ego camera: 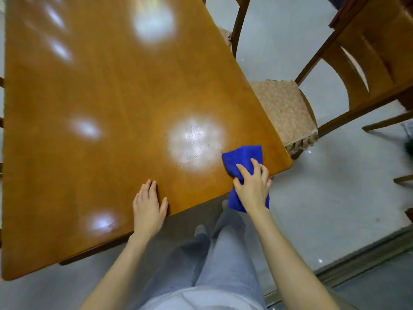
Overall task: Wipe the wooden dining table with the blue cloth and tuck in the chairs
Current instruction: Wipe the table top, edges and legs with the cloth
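The wooden dining table (107, 97) fills the left and centre of the head view, glossy with light reflections. A blue cloth (243, 158) lies on its near right corner and hangs over the near edge. My right hand (252, 186) grips the cloth there, fingers curled into it. My left hand (148, 206) rests flat on the table's near edge, fingers straight. A wooden chair (348, 70) with a patterned seat cushion (283, 113) stands at the table's right side, its seat partly under the tabletop and its back out to the right.
A second chair's back (238, 27) shows further along the right side. Chair parts (1, 124) peek out at the table's left edge. Pale tiled floor (324, 198) lies to the right, with a floor track (357, 258) at the lower right. My legs stand below the table edge.
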